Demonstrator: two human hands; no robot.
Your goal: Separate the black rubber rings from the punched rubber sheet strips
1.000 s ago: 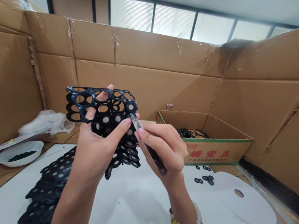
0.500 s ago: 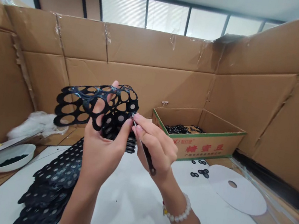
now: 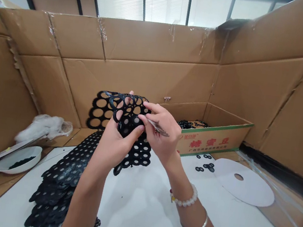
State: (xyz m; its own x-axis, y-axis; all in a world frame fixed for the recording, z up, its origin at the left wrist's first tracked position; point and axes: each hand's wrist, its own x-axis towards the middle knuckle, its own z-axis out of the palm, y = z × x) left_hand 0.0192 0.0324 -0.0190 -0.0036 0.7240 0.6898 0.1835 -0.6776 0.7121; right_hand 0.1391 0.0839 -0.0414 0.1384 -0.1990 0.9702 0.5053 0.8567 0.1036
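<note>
Far right I see the green-edged carton (image 3: 207, 142), near left the black stack (image 3: 61, 177). Between them, a perforated black sheet (image 3: 131, 122) is pinched in my left hand (image 3: 115, 144); my right hand (image 3: 162, 142), fingertips against it, holds a slim tool (image 3: 160, 128).

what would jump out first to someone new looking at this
Probably the holed black sheet at the centre, gripped in the left hand while the right hand holds a thin tool close to it. Next, the pile of dotted black sheets on the white tabletop, left of centre. Then the open cardboard box with red characters, at the right behind the right hand.
</note>
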